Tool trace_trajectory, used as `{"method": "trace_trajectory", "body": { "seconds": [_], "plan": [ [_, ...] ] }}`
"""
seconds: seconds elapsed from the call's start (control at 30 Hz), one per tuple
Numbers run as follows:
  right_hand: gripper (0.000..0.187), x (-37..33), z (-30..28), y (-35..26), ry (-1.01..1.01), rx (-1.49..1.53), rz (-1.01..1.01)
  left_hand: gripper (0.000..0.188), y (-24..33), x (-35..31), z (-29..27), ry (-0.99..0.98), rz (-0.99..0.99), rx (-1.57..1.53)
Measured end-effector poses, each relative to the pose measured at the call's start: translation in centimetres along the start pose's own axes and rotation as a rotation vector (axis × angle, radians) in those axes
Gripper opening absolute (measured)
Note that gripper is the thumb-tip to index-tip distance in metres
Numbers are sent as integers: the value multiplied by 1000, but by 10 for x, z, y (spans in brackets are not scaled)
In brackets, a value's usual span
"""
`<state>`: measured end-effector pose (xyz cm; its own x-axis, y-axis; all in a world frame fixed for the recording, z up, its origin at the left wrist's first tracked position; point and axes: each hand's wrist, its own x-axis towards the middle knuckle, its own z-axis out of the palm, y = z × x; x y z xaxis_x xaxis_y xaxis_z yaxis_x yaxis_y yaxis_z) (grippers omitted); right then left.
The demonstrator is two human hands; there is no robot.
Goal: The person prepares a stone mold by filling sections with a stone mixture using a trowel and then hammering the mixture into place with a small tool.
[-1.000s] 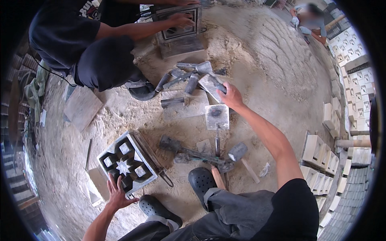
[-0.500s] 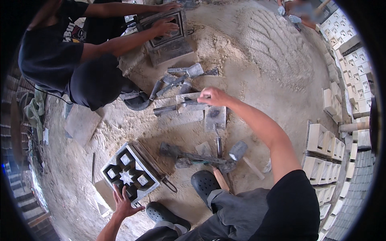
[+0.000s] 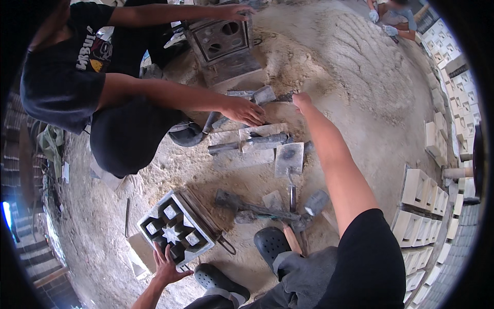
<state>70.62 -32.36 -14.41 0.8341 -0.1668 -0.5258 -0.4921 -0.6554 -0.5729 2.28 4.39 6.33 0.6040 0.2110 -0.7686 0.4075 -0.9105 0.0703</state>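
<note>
My left hand (image 3: 169,267), fingers spread, rests on the near edge of a metal block mould (image 3: 203,246). A pale star and several pale blocks show inside its dark cavities. With fingers closed, my right hand (image 3: 301,101) reaches out past the tools to the right end of a dark, flat, narrow piece (image 3: 284,97) on the ground. Whatever lies inside those fingers is hidden. Nearer to me are a dark cylindrical bar (image 3: 265,140) across flat plates and a square-bladed trowel (image 3: 289,159).
A co-worker's hand (image 3: 244,110) is among the tools, the other on a second mould (image 3: 222,38). A mallet (image 3: 316,202) and dark hammer-like tools (image 3: 257,207) lie by my shoes. A sand heap (image 3: 355,67) spreads far right; pale blocks (image 3: 419,188) line the right.
My right hand has moved away from the dark bar, farther out and to the right. One co-worker hand came down from the second mould to the tools. My left hand stays on its mould.
</note>
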Motion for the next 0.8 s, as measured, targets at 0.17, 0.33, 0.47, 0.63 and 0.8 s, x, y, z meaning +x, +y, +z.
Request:
{"method": "trace_trajectory", "body": {
  "seconds": [0.17, 0.33, 0.47, 0.63, 0.8],
  "plan": [
    [34, 15, -5, 19, 83, 0, -59, 148, 4, 8, 2, 8, 37, 6],
    [33, -16, 14, 15, 62, -417, -269, 145, -1, 0, 0, 48, 43, -47],
    [51, -23, 6, 36, 84, -488, -378, 144, 9, 2, -8, -21, 66, -14],
    [51, -19, -43, 62, -85, -555, -494, 146, 4, 12, 8, 29, 106, -21],
    [66, -126, -58, 63, -3, -541, -349, 148, 1, 1, -4, -8, 54, -18]
  ]
}}
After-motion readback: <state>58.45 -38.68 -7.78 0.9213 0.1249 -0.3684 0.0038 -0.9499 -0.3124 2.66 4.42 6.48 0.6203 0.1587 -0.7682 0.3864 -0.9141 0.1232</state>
